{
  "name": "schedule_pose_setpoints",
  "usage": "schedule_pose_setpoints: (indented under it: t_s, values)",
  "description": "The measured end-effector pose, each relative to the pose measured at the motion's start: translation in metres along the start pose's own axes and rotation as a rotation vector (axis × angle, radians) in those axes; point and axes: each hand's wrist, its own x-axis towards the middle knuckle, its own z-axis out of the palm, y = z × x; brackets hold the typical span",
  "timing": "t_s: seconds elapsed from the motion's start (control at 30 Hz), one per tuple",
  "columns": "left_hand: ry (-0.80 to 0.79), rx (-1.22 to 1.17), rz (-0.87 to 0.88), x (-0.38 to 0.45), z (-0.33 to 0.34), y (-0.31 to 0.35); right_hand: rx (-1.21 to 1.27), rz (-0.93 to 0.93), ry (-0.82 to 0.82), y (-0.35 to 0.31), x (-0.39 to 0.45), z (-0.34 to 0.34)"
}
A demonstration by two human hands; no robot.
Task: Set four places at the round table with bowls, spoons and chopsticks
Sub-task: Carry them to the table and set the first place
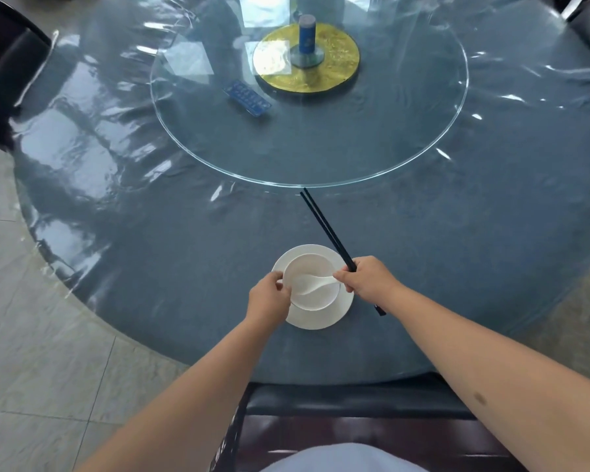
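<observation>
A white bowl (315,267) sits on a white plate (324,318) near the front edge of the round table (184,267). A white spoon (312,284) lies in the bowl, handle to the right. My left hand (269,298) grips the bowl's left rim. My right hand (367,279) holds a pair of black chopsticks (324,226) that point up towards the glass turntable, and its fingertips touch the spoon handle.
A glass turntable (450,131) covers the table's middle, with a gold disc (341,63), a blue cylinder (306,34) and a blue card (249,98) on it. A dark chair (355,400) stands right in front of me, another chair (4,69) at the far left.
</observation>
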Motion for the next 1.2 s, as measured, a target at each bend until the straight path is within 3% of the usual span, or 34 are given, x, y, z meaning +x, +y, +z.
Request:
schedule_pose_setpoints:
  t_s: [0.3, 0.43, 0.5, 0.57, 0.67, 0.73, 0.8, 1.03, 1.2]
  values:
    - [-0.025, 0.020, -0.004, 0.008, -0.009, 0.001, -0.099, 0.069, 0.041, 0.000, -0.002, 0.006]
    - [0.182, -0.061, -0.015, -0.007, -0.011, 0.000, -0.100, 0.076, 0.192, 0.003, -0.014, 0.005]
    - [0.225, -0.113, 0.090, -0.025, -0.009, -0.005, 0.031, 0.092, 0.314, 0.009, -0.022, 0.003]
    - [0.126, -0.089, 0.185, -0.044, 0.003, -0.009, 0.375, 0.179, 0.358, 0.020, -0.031, 0.003]
    - [-0.315, -0.121, 0.075, -0.069, 0.035, -0.005, 0.847, 0.336, 0.222, 0.033, -0.048, 0.010]
    - [-0.640, -0.261, -0.121, -0.082, 0.058, -0.001, 0.911, 0.387, 0.165, 0.037, -0.057, 0.020]
    - [-0.796, -0.342, -0.257, -0.090, 0.073, -0.002, 0.864, 0.406, 0.145, 0.037, -0.064, 0.031]
    - [-0.809, -0.488, -0.303, -0.093, 0.073, -0.011, 0.742, 0.339, 0.100, 0.041, -0.065, 0.045]
    - [-0.745, -0.497, -0.310, -0.095, 0.077, -0.013, 0.313, 0.214, 0.040, 0.046, -0.056, 0.051]
